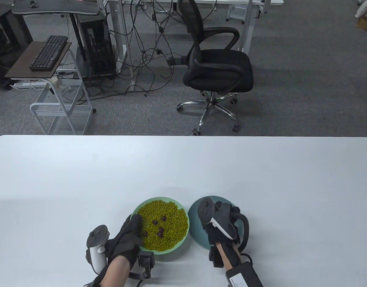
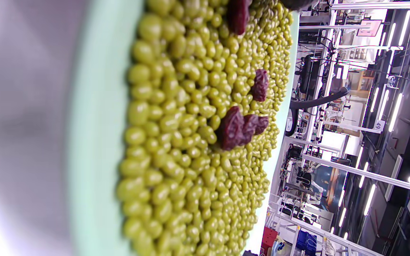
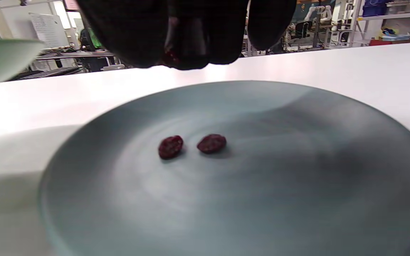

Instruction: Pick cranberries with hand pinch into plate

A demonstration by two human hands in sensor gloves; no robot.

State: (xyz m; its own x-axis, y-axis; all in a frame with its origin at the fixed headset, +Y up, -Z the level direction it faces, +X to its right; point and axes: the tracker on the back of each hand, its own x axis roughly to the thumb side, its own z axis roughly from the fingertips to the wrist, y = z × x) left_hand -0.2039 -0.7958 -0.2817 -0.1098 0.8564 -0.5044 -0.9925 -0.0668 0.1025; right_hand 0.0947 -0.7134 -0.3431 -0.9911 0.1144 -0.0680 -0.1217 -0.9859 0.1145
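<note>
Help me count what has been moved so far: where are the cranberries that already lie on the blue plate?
Two cranberries lie side by side near the middle of the blue plate in the right wrist view, below the right hand.

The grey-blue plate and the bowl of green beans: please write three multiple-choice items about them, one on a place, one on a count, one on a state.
1. Where is the grey-blue plate relative to the light green bowl in the table view?
A. to its right
B. to its left
C. stacked on it

2. How many cranberries lie on the plate?
A. none
B. two
C. six

3. What is the right hand doing?
A. resting flat on the table
B. pinching a cranberry over the plate
C. lifting the bowl

Answers:
1 A: the table view shows the plate right of the bowl.
2 B: the right wrist view shows two.
3 B: the right wrist view shows something dark red between the fingertips.
</note>
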